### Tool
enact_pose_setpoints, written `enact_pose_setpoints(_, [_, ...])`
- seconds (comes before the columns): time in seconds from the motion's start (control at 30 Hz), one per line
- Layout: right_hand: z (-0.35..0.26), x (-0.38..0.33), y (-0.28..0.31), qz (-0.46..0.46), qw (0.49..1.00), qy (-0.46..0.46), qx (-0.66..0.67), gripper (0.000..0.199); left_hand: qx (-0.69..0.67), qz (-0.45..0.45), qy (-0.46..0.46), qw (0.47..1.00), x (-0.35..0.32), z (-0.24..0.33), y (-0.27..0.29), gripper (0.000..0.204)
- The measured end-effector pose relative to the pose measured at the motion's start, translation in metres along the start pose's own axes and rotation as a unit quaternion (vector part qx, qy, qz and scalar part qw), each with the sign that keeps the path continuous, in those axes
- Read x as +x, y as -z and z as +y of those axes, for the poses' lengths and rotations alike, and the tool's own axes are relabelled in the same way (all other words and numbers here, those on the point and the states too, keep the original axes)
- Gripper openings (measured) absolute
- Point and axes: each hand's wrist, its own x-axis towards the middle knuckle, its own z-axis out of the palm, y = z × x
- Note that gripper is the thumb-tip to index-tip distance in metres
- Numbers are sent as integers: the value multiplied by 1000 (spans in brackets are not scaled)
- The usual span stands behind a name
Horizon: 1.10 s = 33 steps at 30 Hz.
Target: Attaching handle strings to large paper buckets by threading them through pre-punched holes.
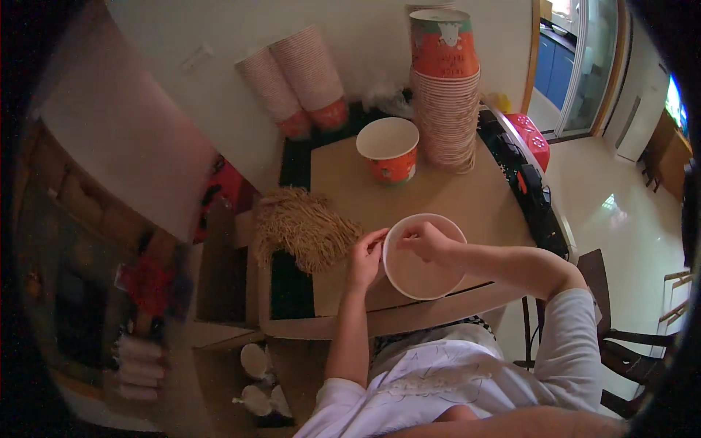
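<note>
A round white-lined paper bucket [426,274] is near the front edge of the table, its open mouth towards me. My left hand [367,259] grips its left side, with the fingers at the rim. My right hand [429,242] reaches inside the mouth near the far left wall. Its fingers are bent together, and what they pinch, if anything, is hidden. To the left of my left hand lies a loose heap of thin brown cords [307,228]. Beyond the bucket stands another paper bucket [389,151], orange and green outside, upright and open.
A tall stack of nested paper buckets [447,109] rises at the back right. Two more stacks [310,77] lean on the wall. Brown cardboard [467,193] covers the tabletop. Below left, a cardboard box [219,365] holds white round things. A dark chair [628,358] stands at right.
</note>
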Motion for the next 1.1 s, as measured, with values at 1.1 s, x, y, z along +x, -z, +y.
enact_pose_setpoints(1.1, [-7,-1,12,-44,996,8,-74,18,71,-17,9,997,-8,1,4,19])
